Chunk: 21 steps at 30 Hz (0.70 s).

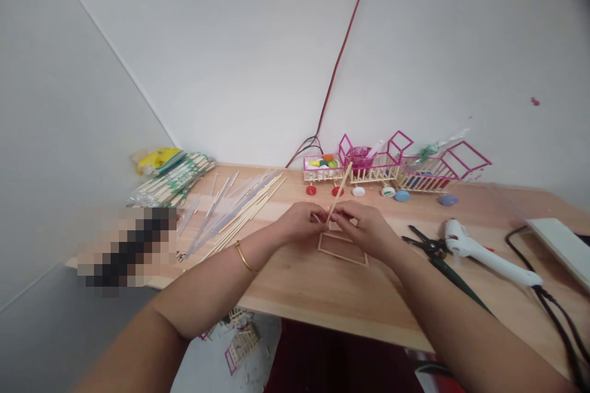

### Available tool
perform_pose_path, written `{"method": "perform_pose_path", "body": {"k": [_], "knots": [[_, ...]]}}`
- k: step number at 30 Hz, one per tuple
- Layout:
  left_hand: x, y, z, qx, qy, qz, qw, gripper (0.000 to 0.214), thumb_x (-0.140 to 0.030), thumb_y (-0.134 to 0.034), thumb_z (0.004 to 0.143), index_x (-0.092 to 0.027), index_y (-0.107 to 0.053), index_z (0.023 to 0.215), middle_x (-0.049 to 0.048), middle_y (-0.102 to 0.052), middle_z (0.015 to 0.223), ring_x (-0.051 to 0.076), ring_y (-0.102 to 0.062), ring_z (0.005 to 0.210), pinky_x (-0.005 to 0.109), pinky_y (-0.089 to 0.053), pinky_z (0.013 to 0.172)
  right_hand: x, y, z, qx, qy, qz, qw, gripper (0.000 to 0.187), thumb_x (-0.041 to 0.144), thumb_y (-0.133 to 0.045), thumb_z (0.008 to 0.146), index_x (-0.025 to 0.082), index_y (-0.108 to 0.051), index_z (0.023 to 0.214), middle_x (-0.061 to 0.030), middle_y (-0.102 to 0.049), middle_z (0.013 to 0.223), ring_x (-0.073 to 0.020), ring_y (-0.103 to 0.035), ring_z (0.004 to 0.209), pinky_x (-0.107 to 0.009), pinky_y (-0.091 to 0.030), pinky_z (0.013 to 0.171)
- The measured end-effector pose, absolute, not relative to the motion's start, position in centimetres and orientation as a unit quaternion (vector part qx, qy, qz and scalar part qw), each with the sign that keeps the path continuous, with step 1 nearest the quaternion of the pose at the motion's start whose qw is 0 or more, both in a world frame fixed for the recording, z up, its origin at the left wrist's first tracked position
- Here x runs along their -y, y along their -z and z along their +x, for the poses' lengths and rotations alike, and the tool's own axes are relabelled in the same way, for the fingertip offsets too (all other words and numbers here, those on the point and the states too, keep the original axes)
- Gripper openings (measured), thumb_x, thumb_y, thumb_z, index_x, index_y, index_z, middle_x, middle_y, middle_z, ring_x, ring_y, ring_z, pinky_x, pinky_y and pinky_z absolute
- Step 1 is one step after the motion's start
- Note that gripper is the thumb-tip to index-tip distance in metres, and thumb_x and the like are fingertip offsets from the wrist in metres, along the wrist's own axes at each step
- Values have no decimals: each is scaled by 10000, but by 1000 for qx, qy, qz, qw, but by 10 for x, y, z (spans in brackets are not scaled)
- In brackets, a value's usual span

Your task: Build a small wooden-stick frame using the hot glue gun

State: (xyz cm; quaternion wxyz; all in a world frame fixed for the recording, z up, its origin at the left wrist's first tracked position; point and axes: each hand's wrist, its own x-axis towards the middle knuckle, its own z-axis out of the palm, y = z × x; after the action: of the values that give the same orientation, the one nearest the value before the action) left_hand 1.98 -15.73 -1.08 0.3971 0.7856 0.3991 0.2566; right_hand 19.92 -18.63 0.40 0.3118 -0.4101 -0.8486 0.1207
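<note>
In the middle of the table my left hand (303, 221) and my right hand (364, 228) meet, fingers pinched close together. A thin wooden stick (342, 189) rises at a slant from between the fingertips. Both hands appear closed on it at its lower end, though the fingers partly hide the grip. Just below them a small rectangular frame of thin wooden sticks (343, 260) rests on the tabletop. Its far side is partly covered by my hands, so whether the slanted stick touches it cannot be told.
Loose sticks (249, 212) and wrapped chopsticks (184, 178) lie left. Small stick carts (375, 173) with bottle-cap wheels line the wall. To the right are cutting pliers (436, 249), a white glue gun (495, 258) with its cord, and a white box (560, 245).
</note>
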Motion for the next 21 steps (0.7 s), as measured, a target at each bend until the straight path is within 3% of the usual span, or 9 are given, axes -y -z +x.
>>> {"method": "perform_pose_path", "body": {"k": [4, 7, 21], "knots": [[158, 8, 19, -364, -297, 642, 606, 248, -263, -612, 710, -111, -620, 907, 25, -629, 744, 76, -548, 600, 192, -421, 574, 186, -5, 200, 847, -122, -391, 339, 169, 235, -453, 860, 191, -607, 807, -35, -631, 765, -147, -545, 713, -259, -397, 649], [161, 6, 20, -334, -303, 568, 688, 319, -283, -687, 657, -115, -602, 915, 46, -641, 807, 95, -595, 642, 213, -458, 599, 187, -5, 200, 845, -128, -388, 344, 169, 240, -466, 861, 195, -620, 810, -34, -638, 766, -146, -553, 711, -259, -404, 651], [163, 4, 21, -323, -323, 558, 693, 334, -354, -723, 622, -89, -652, 812, 72, -648, 773, 108, -598, 629, 237, -474, 601, 190, -10, 198, 844, -125, -381, 355, 180, 230, -443, 874, 183, -593, 785, -26, -604, 723, -133, -530, 676, -249, -399, 628]]}}
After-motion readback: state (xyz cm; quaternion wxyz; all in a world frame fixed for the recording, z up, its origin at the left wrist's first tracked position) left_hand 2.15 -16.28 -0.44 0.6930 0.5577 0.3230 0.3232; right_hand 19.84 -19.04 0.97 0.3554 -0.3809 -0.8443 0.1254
